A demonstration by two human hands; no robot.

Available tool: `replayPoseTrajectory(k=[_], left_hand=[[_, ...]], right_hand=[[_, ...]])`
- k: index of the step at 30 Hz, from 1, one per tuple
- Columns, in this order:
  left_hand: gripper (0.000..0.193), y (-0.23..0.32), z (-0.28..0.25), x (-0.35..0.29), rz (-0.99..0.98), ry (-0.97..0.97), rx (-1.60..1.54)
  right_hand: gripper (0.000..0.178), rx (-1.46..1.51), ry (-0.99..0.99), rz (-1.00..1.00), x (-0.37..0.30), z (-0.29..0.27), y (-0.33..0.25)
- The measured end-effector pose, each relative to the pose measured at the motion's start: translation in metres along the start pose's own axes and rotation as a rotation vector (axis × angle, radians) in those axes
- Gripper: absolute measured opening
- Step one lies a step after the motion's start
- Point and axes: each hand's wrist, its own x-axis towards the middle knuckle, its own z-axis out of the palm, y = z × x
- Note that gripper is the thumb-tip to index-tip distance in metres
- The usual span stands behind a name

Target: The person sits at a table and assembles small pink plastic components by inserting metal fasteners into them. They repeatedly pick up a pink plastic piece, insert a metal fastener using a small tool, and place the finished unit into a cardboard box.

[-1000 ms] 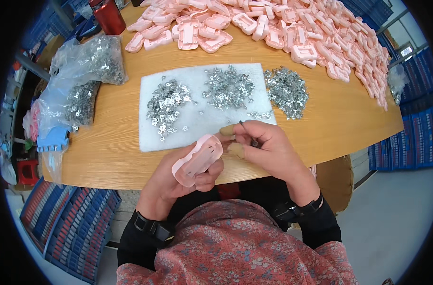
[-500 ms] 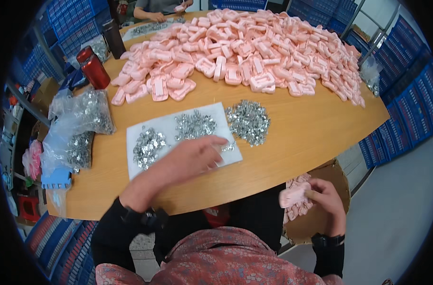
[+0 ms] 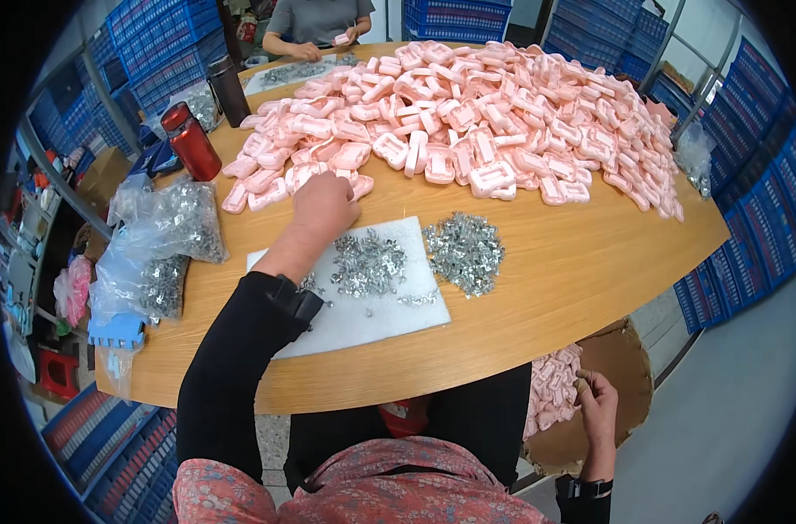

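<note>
1. Bending left hand point(image 3: 325, 207) over near-left edge of heaped pink shells point(image 3: 477, 122) on wooden table point(image 3: 581, 262), hiding fingertips, leaving grip impossible to tell.
2. Partly covering white foam sheet point(image 3: 363, 327), bearing small metal parts point(image 3: 369, 265), with left forearm point(image 3: 287, 256).
3. Curling right hand point(image 3: 597, 406) beside more pink shells point(image 3: 551, 393) in brown container point(image 3: 612, 360); likewise leaving grip impossible to tell.

Bright, even light; glints speckle the heap of small silver metal pieces point(image 3: 464, 253) right of the left hand point(image 3: 325, 206). Beyond the right hand point(image 3: 598, 404), fisheye distortion bends stacked blue plastic crates point(image 3: 761, 231) near the black rim.
</note>
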Motion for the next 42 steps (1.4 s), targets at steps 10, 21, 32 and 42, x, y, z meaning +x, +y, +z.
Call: replayPoseTrajectory(k=[10,21,32,42], left_hand=[[0.027,-0.015,-0.052,-0.073,-0.29,-0.398,-1.41],[0.027,-0.006,-0.047,-0.223,-0.232,-0.625,-2.005],[0.057,-0.02,0.0,-0.273,-0.127,-1.038,-2.038],[0.046,-0.018,-0.006,-0.237,-0.32,-0.85,-2.073]], right_hand=[[0.016,0.104,-0.326,-0.238,-0.006,0.086,-0.134],[0.036,0.454,-0.799,-0.204,-0.032,0.206,-0.212],[0.033,0.178,-0.879,-0.102,-0.056,0.219,-0.191],[0.021,-0.552,-0.353,-0.716,0.044,0.226,-0.187]])
